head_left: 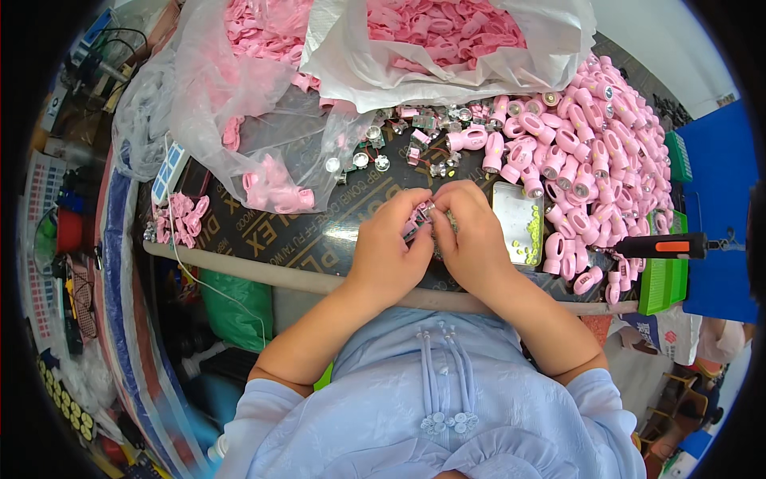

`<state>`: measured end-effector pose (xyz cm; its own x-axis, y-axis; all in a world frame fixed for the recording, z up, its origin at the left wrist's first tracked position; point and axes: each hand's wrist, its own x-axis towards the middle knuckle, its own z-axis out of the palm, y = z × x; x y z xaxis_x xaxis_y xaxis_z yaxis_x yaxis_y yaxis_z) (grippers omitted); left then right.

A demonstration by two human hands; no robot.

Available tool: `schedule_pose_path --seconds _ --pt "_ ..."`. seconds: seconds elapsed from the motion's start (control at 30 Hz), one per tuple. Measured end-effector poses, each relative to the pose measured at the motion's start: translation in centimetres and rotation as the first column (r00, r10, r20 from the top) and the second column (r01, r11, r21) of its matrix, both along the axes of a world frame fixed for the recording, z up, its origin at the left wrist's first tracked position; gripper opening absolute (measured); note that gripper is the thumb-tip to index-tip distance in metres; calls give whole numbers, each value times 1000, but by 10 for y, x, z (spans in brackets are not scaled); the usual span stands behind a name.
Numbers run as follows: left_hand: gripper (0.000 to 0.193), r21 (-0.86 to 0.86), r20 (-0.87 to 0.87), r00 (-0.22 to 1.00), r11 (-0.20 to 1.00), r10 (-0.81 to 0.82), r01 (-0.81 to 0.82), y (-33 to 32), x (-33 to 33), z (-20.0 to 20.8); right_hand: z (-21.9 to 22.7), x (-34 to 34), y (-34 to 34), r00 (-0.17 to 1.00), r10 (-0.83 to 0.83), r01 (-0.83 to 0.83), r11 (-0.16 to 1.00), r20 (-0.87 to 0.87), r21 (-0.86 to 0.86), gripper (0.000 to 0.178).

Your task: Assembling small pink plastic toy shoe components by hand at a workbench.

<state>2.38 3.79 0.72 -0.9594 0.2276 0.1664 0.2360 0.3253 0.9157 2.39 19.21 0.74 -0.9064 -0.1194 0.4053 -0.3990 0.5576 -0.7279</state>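
Both hands meet over the near part of the table (327, 249), with a small pink-and-metal part (416, 221) between them. It lies between the curled thumb and fingers of the left hand (392, 243), which are closed on it. The right hand (475, 233) has its thumb and bent forefinger drawn together on the part's right end; the exact contact points are partly hidden.
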Motion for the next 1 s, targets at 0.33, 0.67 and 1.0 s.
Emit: schedule_pose_path --seconds 0.33,0.67,1.0 --pt "28 378 303 940 925 -155 31 -32 -21 -23 1 -24 35 951 139 -80 974 277 -211 22" --pt "42 495 448 843 868 -297 43 -52 -22 -33 7 -79 38 991 121 -106 971 -61 213 20" --pt "47 583 493 800 812 -342 -12 -63 -19 -24 2 -224 38 948 -51 161 929 -315 333 21"
